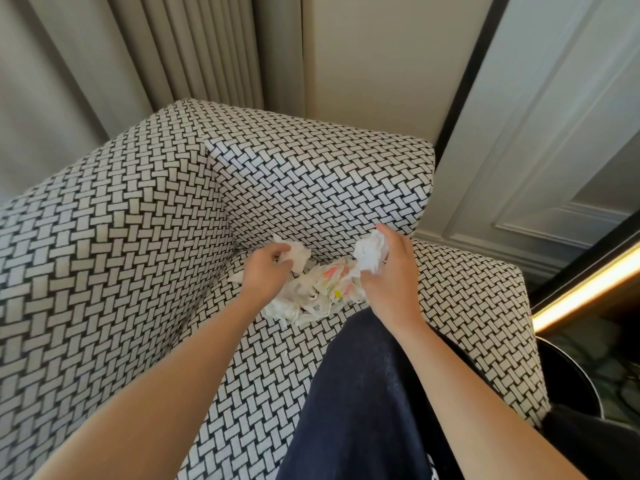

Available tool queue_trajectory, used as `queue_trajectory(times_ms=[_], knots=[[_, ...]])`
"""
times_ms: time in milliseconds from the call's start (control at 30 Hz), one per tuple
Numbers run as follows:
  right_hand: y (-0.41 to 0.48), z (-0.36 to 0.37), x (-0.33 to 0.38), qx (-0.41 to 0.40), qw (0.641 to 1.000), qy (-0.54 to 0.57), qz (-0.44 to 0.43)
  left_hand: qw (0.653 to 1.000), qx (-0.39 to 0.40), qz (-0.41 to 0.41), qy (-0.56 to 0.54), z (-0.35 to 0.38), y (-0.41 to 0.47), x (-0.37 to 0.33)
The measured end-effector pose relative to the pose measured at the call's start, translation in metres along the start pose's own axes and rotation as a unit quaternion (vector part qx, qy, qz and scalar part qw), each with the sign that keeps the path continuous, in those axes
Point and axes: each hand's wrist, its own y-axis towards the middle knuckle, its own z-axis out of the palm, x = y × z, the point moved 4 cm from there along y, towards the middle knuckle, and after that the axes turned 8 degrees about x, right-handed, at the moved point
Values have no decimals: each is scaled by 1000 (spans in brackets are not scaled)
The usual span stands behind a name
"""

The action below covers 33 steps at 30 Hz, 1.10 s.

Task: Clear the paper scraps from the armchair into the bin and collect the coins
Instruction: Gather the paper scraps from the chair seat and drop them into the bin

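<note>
A heap of white paper scraps (313,292), some with pink and yellow print, lies at the back of the seat of a black-and-white woven-pattern armchair (138,237). My left hand (265,271) grips a crumpled white bunch of scraps (296,256) at the heap's left side. My right hand (389,275) holds another crumpled white wad (370,252) lifted a little above the heap's right side. No coins show; the paper and my hands cover that part of the seat.
My knee in dark blue fabric (363,393) rests on the seat front. The chair's backrest (322,174) and left arm wall in the heap. A dark round rim (568,372), perhaps a bin, sits at the chair's right. Curtains and a panelled wall stand behind.
</note>
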Motion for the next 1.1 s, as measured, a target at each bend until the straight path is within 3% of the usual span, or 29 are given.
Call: queue_trajectory(times_ms=[267,433,667,800,1100], knots=[[-7,-9,-7,-90,992,82,27,996,-32,80,-1,-16,-13,-47],[-15,-22,-24,-175,960,193,105,992,12,122,-7,-3,-21,-82],[-47,-50,-73,-181,920,295,186,987,64,148,-5,42,-28,-118],[-59,-82,-91,-206,898,335,198,984,108,138,-29,80,-31,-136],[-84,-179,-159,-285,880,271,266,962,250,61,-90,187,-42,-181]])
